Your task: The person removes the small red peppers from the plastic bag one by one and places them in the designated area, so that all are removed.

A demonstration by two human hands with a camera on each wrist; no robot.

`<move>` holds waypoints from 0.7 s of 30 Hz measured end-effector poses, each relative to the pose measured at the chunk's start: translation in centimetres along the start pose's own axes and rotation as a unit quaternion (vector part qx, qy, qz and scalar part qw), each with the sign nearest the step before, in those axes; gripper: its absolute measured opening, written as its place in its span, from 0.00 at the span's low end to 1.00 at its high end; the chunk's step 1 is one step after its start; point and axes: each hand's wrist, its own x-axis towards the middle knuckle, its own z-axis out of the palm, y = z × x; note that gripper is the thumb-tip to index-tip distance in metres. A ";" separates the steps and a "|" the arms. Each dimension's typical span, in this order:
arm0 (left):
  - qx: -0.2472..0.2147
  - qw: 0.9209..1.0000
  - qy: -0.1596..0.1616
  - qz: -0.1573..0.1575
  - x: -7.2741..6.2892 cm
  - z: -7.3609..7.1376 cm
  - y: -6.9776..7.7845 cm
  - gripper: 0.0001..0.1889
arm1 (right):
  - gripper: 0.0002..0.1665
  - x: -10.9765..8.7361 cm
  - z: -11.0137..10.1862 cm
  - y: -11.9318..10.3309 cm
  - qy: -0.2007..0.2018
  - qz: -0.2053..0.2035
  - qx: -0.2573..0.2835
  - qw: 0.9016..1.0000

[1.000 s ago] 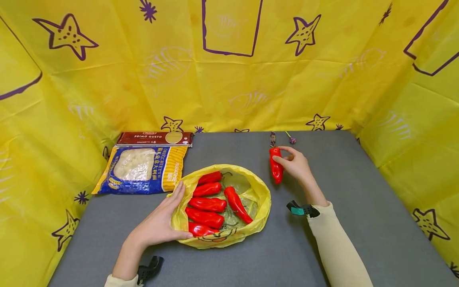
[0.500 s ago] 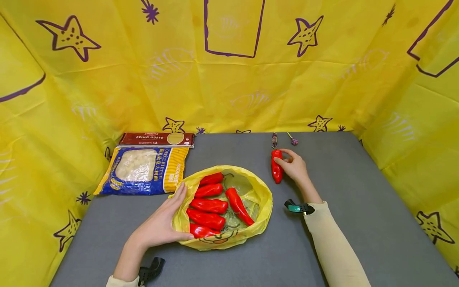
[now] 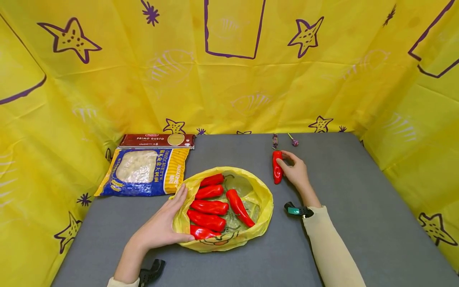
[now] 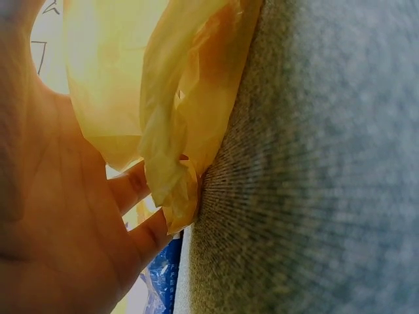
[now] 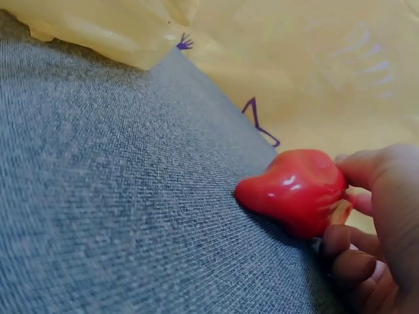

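Note:
A yellow plastic bag [image 3: 267,215] stands with its mouth wide at the middle of the table, several red peppers [image 3: 209,207] lying inside. My left hand [image 3: 163,223] rests against the bag's left side, thumb and fingers spread along it. The left wrist view shows those fingers reaching fairly straight against the yellow film [image 4: 108,85]. To the bag's right, my right hand [image 3: 295,169] pinches another long red pepper [image 3: 277,167] between thumb and fingers. Seen from the right wrist, that pepper [image 5: 294,190] lies on or just above the grey cloth, its tip pointing away from the hand.
A blue and yellow pasta bag [image 3: 143,171] and a brown spaghetti pack [image 3: 157,140] lie at the back left. Near the table's back edge are a small wrapped item [image 3: 275,140] and a small purple lollipop-like item [image 3: 295,142]. Yellow printed sheets [image 3: 229,91] enclose the table.
The view has shifted slightly. My right hand stays on the pepper at the same spot, its fingers settling a little around it. My left hand and the bag hold their place.

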 end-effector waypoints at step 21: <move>-0.001 1.000 0.002 0.002 -0.1 0.1 -0.1 0.71 | 0.33 -0.6 0.5 0.1 -0.022 -0.042 0.005 0.999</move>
